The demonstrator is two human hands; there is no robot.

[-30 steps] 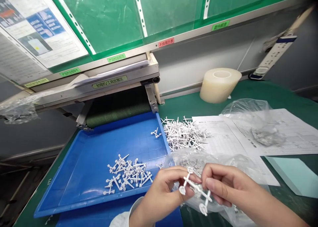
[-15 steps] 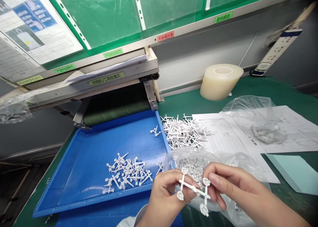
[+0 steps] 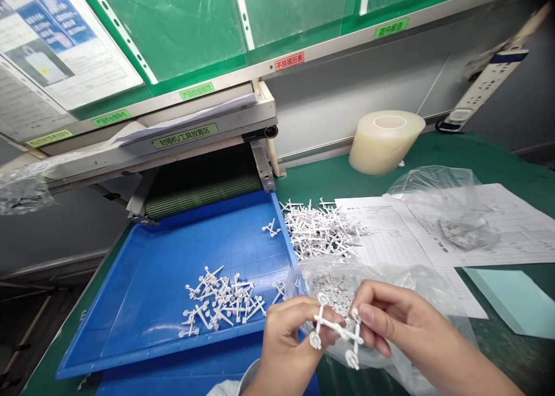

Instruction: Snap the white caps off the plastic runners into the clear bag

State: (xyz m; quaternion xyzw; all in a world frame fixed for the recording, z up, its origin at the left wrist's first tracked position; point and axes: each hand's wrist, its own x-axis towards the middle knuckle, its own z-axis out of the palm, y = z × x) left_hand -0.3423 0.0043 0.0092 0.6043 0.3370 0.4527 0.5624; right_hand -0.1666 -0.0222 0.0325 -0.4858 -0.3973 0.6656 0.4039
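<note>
White plastic frame (image 3: 333, 325), pinched by left hand (image 3: 284, 341) and right hand (image 3: 407, 321), above clear bag (image 3: 416, 280)

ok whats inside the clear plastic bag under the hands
The clear plastic bag holds a heap of small grey-white pieces. The left hand, right hand and white moulded plastic piece cover part of the bag, so whatever lies beneath them cannot be seen.
</note>
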